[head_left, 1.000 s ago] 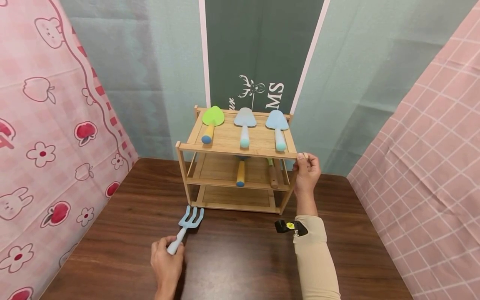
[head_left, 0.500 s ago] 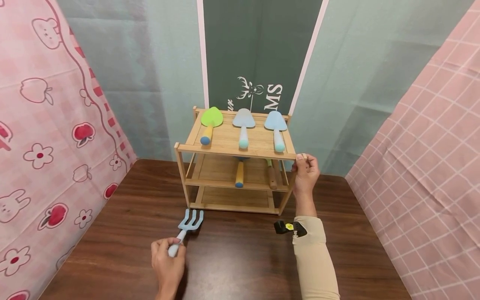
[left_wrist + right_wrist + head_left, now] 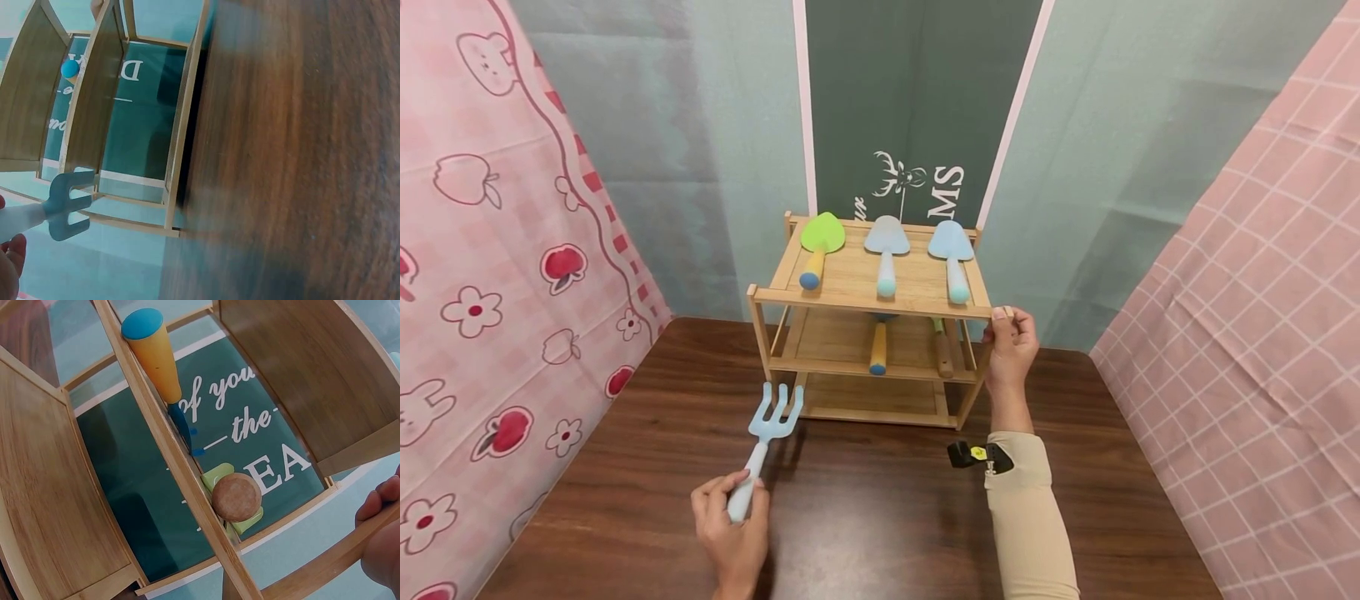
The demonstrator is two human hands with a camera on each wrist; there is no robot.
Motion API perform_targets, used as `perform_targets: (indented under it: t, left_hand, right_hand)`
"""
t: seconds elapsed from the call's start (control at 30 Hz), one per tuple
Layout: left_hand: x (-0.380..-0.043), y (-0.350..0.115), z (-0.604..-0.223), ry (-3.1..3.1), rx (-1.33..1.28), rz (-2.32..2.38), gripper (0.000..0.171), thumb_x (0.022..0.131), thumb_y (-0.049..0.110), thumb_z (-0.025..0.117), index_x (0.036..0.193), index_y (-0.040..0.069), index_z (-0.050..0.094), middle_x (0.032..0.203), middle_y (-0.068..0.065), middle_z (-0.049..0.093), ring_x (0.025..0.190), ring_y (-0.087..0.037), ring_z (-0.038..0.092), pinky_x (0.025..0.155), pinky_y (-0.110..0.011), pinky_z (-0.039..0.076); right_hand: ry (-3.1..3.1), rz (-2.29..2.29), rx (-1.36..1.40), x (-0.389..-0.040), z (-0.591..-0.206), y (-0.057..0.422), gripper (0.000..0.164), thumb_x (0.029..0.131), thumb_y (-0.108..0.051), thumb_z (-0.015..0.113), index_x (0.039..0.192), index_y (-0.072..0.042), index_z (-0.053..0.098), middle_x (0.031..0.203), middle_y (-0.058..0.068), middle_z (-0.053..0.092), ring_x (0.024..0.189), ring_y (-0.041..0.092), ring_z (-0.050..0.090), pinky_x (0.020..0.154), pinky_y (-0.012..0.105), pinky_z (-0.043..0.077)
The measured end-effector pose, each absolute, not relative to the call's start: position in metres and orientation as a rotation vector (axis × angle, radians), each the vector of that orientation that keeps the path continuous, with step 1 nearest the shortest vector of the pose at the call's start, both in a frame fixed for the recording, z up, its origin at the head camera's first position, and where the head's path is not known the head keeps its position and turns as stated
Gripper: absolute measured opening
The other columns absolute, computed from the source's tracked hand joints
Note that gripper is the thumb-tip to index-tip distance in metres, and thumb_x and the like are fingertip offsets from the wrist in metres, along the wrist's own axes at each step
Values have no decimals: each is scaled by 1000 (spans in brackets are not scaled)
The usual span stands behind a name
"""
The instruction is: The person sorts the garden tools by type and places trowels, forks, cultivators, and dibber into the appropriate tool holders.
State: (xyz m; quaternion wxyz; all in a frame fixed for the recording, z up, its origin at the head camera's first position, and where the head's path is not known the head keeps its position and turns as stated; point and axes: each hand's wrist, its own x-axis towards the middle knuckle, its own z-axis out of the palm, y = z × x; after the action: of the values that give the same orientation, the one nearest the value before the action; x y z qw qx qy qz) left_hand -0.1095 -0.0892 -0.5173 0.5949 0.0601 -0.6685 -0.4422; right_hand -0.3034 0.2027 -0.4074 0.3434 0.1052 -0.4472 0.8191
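My left hand (image 3: pixel 733 533) pinches the pale handle of a light blue hand fork (image 3: pixel 772 427), tines pointing away, near the front left leg of a three-tier wooden rack (image 3: pixel 917 275). In the left wrist view the fork (image 3: pixel 62 206) appears in front of the rack's side. With thumb and fingers my right hand (image 3: pixel 1015 354) grips the rack's top front right corner. On the top tier lie a green trowel (image 3: pixel 824 233), a grey trowel (image 3: pixel 887 237) and a light blue trowel (image 3: pixel 951 242). The middle tier bears a yellow-handled tool (image 3: pixel 156 362) and a brown-handled tool (image 3: pixel 236 497).
The rack stands on a dark wooden table (image 3: pixel 850 517) against a teal and dark green cloth (image 3: pixel 917 83). Pink patterned cloths flank the table at left (image 3: pixel 497 292) and right (image 3: pixel 1247 333). A black wrist camera (image 3: pixel 977 456) sits on the right sleeve.
The fork's tines dipped a little towards the table, then rose; they now overlap the rack's lower left leg. My right hand stays on the rack corner.
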Motion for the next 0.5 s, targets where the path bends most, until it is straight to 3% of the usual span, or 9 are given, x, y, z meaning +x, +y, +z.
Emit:
perform_targets:
  t: [0.2, 0.5]
  left_hand:
    - [-125, -103, -569, -1428, 101, -1079, 24, 63, -8, 71, 87, -4, 68, 89, -19, 53, 84, -25, 52, 75, -19, 40]
    - [-110, -90, -522, -1453, 154, -1041, 27, 59, -8, 70, 86, -9, 66, 82, -19, 56, 83, -18, 51, 77, -20, 39]
  right_hand:
    - [-1159, 2124, 269, -302, -406, 203, 6, 85, 1, 60, 88, -3, 56, 66, 5, 53, 58, 14, 48, 52, 23, 40]
    - [-1172, 2118, 260, -301, -405, 202, 6, 86, 1, 59, 89, -2, 55, 66, 5, 54, 59, 14, 48, 53, 23, 40]
